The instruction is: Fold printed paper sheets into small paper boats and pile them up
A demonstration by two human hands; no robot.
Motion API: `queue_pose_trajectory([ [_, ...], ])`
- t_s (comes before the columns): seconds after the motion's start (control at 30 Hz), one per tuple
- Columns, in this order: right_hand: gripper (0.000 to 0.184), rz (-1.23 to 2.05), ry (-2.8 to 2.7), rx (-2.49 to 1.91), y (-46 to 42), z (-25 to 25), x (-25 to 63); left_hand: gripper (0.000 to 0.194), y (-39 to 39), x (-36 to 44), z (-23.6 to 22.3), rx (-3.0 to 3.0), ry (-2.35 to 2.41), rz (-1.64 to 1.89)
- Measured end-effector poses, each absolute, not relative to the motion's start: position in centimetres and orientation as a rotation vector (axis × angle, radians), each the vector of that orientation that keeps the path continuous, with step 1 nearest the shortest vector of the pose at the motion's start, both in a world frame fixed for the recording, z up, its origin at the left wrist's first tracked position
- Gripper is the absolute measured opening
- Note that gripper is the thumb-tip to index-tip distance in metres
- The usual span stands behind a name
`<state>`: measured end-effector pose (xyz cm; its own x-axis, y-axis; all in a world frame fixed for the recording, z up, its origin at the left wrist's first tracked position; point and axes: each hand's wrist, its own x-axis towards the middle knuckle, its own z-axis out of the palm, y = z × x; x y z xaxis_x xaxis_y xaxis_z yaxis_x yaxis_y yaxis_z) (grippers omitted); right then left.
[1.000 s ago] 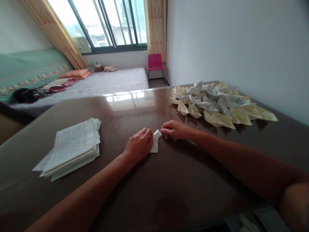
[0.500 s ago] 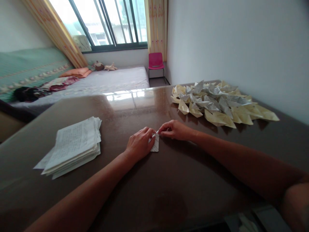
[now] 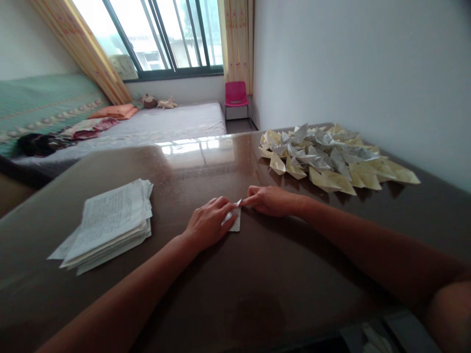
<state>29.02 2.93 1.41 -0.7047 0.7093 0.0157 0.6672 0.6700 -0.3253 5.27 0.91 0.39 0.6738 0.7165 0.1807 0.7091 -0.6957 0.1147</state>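
Note:
A small folded piece of paper (image 3: 235,226) lies on the brown table in front of me, a white pointed flap rising at its top corner. My left hand (image 3: 210,220) rests over its left part, fingers bent and pressing it between thumb and fingertips. From the right, my right hand (image 3: 271,200) meets the raised flap with its index fingertip, while the other fingers are curled in; its thumb is mostly hidden. Back right on the table sits a spread of folded paper boats (image 3: 331,156), cream and printed white. To the left is a stack of written paper sheets (image 3: 110,215).
The glossy brown table (image 3: 206,294) runs up to a white wall on the right. Beyond it are a bed (image 3: 191,115), a pink chair (image 3: 236,94) and a window (image 3: 165,37). Some grey-white items (image 3: 382,333) show below the table's near edge.
My right hand has gone from pinching the paper's tip to touching it with an outstretched index finger, other fingers curled. My left hand keeps its hold on the paper. The view has shifted slightly.

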Motion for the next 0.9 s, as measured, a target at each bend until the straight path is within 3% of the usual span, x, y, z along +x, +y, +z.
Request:
queue_pose_trajectory([
  [0.13,0.031,0.657,-2.57,-1.066,4.1,0.8,29.3,0.034,0.6,4.9,1.0,2.929,1.159,0.197],
  [0.33,0.032,0.545,-2.45,-0.953,4.0,0.1,28.8,0.057,-0.1,5.3,2.0,2.977,1.103,0.088],
  [0.6,0.024,0.505,-2.528,-0.939,3.8,-0.3,28.7,0.036,-1.2,6.1,1.6,3.166,1.116,-0.003],
  [0.9,0.024,0.499,-2.448,-0.878,4.8,-1.4,28.2,0.028,-0.3,5.6,0.9,3.207,1.252,0.097],
])
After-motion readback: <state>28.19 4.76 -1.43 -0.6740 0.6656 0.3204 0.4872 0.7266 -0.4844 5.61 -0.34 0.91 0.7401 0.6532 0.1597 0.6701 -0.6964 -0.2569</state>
